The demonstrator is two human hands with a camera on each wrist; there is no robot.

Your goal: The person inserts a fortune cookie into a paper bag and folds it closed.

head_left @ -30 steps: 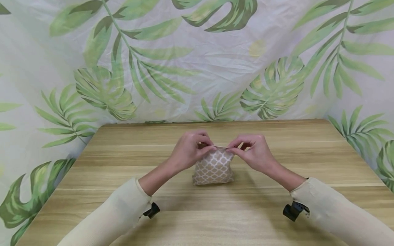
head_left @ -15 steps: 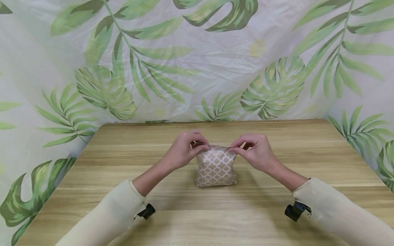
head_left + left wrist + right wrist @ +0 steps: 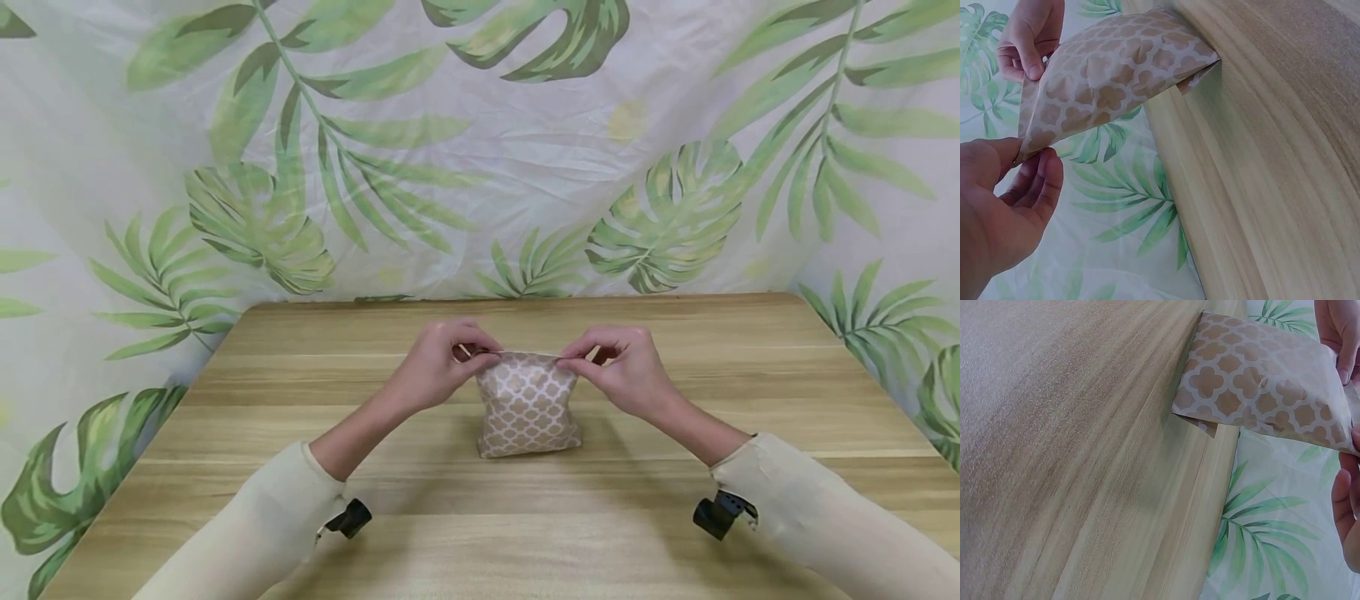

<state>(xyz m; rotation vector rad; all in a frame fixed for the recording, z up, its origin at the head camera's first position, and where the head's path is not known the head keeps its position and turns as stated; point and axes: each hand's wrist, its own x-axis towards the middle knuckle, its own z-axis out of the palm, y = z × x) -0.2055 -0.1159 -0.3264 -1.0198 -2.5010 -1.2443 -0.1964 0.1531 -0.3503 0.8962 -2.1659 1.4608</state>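
A brown paper bag (image 3: pixel 528 408) with a white quatrefoil pattern stands upright at the middle of the table, its base on the wood. My left hand (image 3: pixel 442 367) pinches the left corner of its top edge between thumb and fingers. At the opposite top corner, my right hand (image 3: pixel 622 371) pinches the paper the same way. Between the two hands the top edge runs nearly straight, its two sides lying close together. In the left wrist view the bag (image 3: pixel 1110 75) looks puffed out in the middle. What it contains is hidden.
The wood-grain table (image 3: pixel 480 533) reaches to a leaf-printed cloth (image 3: pixel 525 167) hanging behind and at both sides. Small black cameras sit under both cream sleeves, one at the left wrist (image 3: pixel 350 518) and one at the right wrist (image 3: pixel 716 517).
My left hand has slid left along the top edge to its corner, baring more of the edge. The bag has turned and shifted slightly right. The right hand has barely moved.
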